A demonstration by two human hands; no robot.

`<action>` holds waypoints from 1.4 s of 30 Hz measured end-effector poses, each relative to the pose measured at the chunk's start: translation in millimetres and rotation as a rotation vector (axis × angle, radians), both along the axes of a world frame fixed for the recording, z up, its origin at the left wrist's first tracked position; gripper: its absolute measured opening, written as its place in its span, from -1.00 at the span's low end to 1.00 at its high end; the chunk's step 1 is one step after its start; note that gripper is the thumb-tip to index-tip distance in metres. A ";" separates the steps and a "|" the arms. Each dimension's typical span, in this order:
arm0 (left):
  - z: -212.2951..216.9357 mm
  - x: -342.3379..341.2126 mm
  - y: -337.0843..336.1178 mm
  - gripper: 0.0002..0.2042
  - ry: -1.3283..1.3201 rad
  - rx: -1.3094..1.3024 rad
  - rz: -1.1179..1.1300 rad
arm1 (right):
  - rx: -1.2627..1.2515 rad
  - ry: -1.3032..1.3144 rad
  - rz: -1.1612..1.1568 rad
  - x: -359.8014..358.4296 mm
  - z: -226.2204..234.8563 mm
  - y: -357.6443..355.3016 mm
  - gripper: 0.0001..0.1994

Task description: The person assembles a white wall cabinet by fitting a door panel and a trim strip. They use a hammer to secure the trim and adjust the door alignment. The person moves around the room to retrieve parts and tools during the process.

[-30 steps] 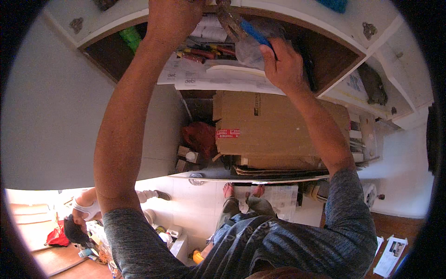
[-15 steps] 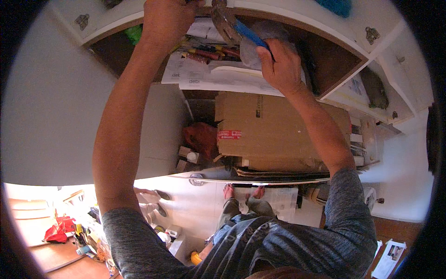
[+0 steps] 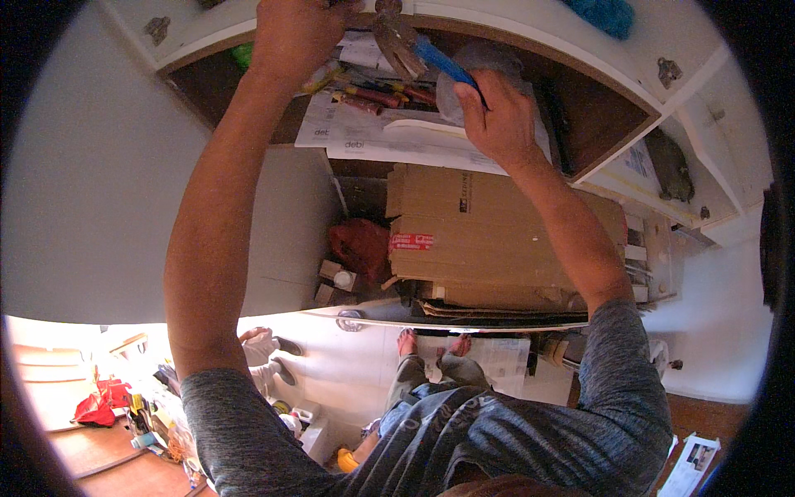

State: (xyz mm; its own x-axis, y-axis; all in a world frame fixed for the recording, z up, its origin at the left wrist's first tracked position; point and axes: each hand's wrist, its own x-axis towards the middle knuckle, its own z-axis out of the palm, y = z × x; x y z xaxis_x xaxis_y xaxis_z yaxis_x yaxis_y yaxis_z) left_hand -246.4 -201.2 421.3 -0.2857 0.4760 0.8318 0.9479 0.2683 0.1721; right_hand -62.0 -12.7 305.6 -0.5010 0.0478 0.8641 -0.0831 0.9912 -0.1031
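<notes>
My right hand is wrapped round the blue handle of a claw hammer. The hammer's worn metal head is up by the white front edge of the cabinet, close to my left hand. That hand is raised at the top of the view with its fingers closed. A bit of something dark shows at its fingertips, cut off by the upper border, so I cannot make out what it is. Below the hammer, several screwdrivers with reddish handles lie on white printed sheets inside the open compartment.
A large flattened cardboard box stands in the lower compartment, with a red plastic bag beside it. A grey panel fills the left side. Clear plastic wrap lies behind my right hand. Another person's legs show at the lower left.
The hammer's head has tilted slightly and sits a touch further left, nearer my left hand. The rest of the view has shifted only a little.
</notes>
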 end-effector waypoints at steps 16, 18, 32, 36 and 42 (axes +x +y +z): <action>1.6 -5.3 -5.1 -0.92 -0.093 0.002 -0.044 | -0.025 -0.035 -0.038 -8.9 -2.0 -6.8 -0.79; -0.2 -7.8 -4.4 -0.92 -0.060 0.017 -0.043 | -0.005 -0.015 -0.040 -12.8 -2.7 -4.8 -0.77; 1.0 -16.5 -21.8 -0.90 0.022 0.023 -0.004 | -0.015 0.032 0.030 -25.1 -0.5 -14.2 -0.71; 0.3 -24.5 -25.8 -0.90 0.043 0.029 -0.029 | -0.004 -0.009 0.028 -30.5 5.4 -15.8 -0.71; 1.8 -22.1 -24.2 -0.91 -0.170 0.029 -0.012 | -0.025 -0.013 0.010 -33.3 8.7 -23.7 -0.70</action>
State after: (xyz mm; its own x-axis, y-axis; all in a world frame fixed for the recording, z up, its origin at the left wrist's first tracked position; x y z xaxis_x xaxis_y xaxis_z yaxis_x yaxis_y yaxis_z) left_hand -268.5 -225.4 423.1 -0.4176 0.4572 0.7853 0.9077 0.2496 0.3374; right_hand -95.3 -36.4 314.2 -0.5130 0.0643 0.8560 -0.0911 0.9875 -0.1288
